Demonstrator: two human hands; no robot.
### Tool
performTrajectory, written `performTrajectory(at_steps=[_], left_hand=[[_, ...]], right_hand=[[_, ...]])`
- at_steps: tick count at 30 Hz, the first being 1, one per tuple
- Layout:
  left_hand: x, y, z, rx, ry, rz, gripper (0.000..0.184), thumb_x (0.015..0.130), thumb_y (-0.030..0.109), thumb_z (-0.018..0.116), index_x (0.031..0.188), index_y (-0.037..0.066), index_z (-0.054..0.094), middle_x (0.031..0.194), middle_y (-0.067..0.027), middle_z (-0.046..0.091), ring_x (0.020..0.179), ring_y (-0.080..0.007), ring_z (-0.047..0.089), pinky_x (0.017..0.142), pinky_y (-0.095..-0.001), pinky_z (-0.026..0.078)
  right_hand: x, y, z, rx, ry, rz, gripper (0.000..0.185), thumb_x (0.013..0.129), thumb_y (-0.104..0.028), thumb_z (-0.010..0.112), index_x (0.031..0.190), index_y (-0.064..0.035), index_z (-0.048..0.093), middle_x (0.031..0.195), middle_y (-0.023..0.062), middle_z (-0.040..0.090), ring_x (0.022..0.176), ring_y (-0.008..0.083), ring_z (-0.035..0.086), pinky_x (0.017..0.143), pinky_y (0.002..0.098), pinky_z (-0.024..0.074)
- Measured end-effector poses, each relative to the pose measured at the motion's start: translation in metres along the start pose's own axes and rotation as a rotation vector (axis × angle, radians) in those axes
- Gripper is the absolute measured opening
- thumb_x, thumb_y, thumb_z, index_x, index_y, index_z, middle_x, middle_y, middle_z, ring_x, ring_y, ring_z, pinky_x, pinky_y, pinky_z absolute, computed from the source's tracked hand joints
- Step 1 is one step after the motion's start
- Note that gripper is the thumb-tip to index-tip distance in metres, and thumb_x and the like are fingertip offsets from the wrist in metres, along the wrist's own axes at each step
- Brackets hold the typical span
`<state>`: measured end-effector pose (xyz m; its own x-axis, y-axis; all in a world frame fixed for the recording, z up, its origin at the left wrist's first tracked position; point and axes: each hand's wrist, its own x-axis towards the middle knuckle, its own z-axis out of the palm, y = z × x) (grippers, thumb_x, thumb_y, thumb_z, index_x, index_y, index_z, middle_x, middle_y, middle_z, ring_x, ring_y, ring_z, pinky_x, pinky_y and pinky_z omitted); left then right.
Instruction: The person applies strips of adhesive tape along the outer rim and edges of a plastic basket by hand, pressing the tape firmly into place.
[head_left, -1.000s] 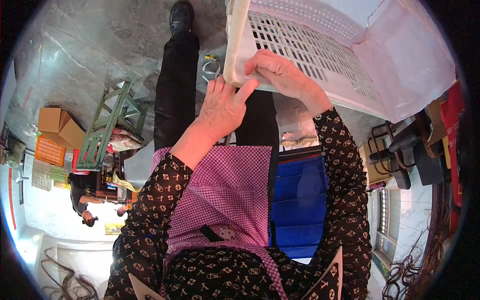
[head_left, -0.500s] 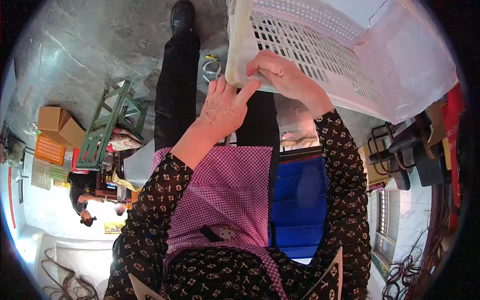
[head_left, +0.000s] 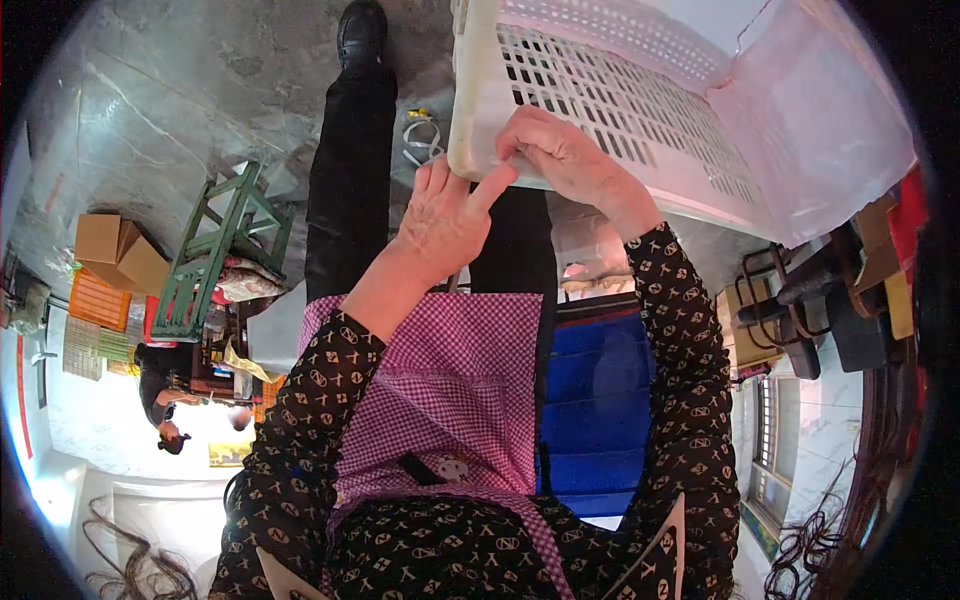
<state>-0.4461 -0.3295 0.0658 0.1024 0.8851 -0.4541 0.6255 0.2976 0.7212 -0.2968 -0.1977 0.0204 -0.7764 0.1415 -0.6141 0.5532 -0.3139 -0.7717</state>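
A white slotted plastic crate lies tilted in front of me, its near corner over my lap. My left hand holds that corner, with the fingers at its outer side and the thumb stretched along the rim. Just right of it, my right hand is closed in a pinch at the same rim, its fingertips meeting the tip of my left thumb. What is between the right fingertips is too small to make out. A pink checked apron covers my lap below both hands.
A loop of white strap lies on the grey floor beside my leg. Left stand a green wooden stool and a cardboard box. A blue chair is at my right. Another person is far left.
My right fingertips have come slightly nearer to my left thumb and now touch it. The crate and my left hand have barely shifted.
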Motion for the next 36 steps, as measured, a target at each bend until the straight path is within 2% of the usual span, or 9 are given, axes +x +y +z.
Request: performTrajectory(at_steps=[8, 26, 29, 31, 36], left_hand=[[-0.001, -0.001, 0.003, -0.017, -0.001, 0.001, 0.05, 0.07, -0.001, 0.055, 0.116, 0.019, 0.048, 0.106, -0.014, 0.055, 0.095, -0.0344, 0.051, 0.08, -0.0433, 0.039], [0.0, -0.003, 0.001, -0.015, -0.035, -0.01, 0.051, 0.072, -0.002, 0.054, 0.117, 0.02, 0.048, 0.103, -0.0121, 0.056, 0.096, -0.0336, 0.051, 0.082, -0.0428, 0.039], [0.0, -0.004, 0.002, -0.01, -0.026, -0.001, 0.052, 0.071, -0.002, 0.054, 0.118, 0.02, 0.048, 0.104, -0.0125, 0.056, 0.097, -0.0337, 0.051, 0.082, -0.0431, 0.039], [0.0, -0.004, 0.001, -0.01, -0.06, -0.018, 0.053, 0.071, -0.002, 0.054, 0.118, 0.02, 0.047, 0.106, -0.0128, 0.055, 0.097, -0.0339, 0.051, 0.082, -0.0432, 0.039], [0.0, -0.002, -0.001, -0.002, -0.067, -0.022, 0.053, 0.07, -0.001, 0.055, 0.118, 0.019, 0.047, 0.107, -0.0131, 0.054, 0.098, -0.034, 0.05, 0.083, -0.0435, 0.038]], right_hand=[[0.0, -0.003, 0.0, 0.006, -0.025, 0.065, 0.015, 0.088, 0.004, 0.049, 0.095, -0.005, 0.06, 0.092, 0.0033, 0.051, 0.088, 0.0157, 0.054, 0.081, 0.0264, 0.0439], [0.0, 0.01, 0.005, -0.018, 0.004, -0.024, 0.014, 0.084, 0.007, 0.055, 0.091, -0.0047, 0.058, 0.091, 0.0027, 0.049, 0.088, 0.015, 0.054, 0.082, 0.0261, 0.0459], [-0.001, 0.012, 0.006, 0.127, 0.014, -0.026, 0.013, 0.085, 0.006, 0.055, 0.09, -0.0052, 0.058, 0.09, 0.002, 0.047, 0.087, 0.0138, 0.052, 0.081, 0.0246, 0.0446], [-0.001, 0.008, 0.004, 0.015, 0.017, -0.02, 0.012, 0.087, 0.004, 0.052, 0.092, -0.0052, 0.058, 0.091, 0.0027, 0.048, 0.087, 0.0143, 0.052, 0.081, 0.0241, 0.0432], [0.0, -0.001, 0.001, -0.023, 0.023, 0.039, 0.015, 0.089, 0.003, 0.048, 0.096, -0.0057, 0.058, 0.094, 0.0036, 0.049, 0.089, 0.015, 0.053, 0.082, 0.0246, 0.0428]])
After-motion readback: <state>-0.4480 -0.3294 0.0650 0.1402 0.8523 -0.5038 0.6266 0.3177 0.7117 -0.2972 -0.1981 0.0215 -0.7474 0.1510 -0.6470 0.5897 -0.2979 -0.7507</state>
